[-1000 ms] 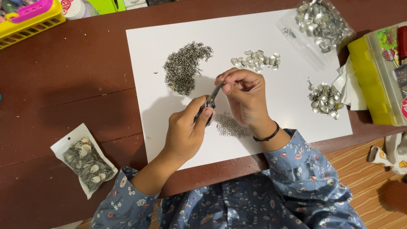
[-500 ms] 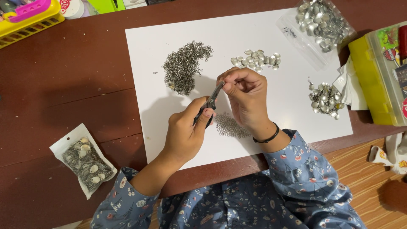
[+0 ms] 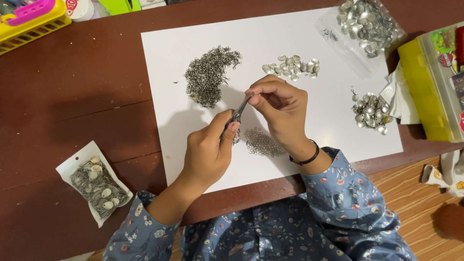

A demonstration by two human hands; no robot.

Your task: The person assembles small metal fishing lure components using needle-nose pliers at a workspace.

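Observation:
My left hand (image 3: 210, 150) grips small dark pliers (image 3: 237, 116) over a white paper sheet (image 3: 270, 53). The plier tips point up to my right hand (image 3: 282, 108), whose fingertips pinch something tiny at the jaws; the piece itself is too small to make out. A small heap of metal rings (image 3: 263, 142) lies just below my right hand. A larger dark pile of rings (image 3: 208, 75) lies above my left hand. Loose silver shell-shaped pieces (image 3: 292, 66) sit above my right hand.
More silver pieces (image 3: 371, 112) lie at the sheet's right edge. A clear bag of silver pieces (image 3: 367, 24) is at top right, a yellow box (image 3: 425, 82) at far right, a small packet (image 3: 96, 183) at lower left, a yellow basket (image 3: 31, 19) at top left.
Both hands stay in the same spot over the sheet. My left hand has shifted very slightly; nothing was picked up or put down.

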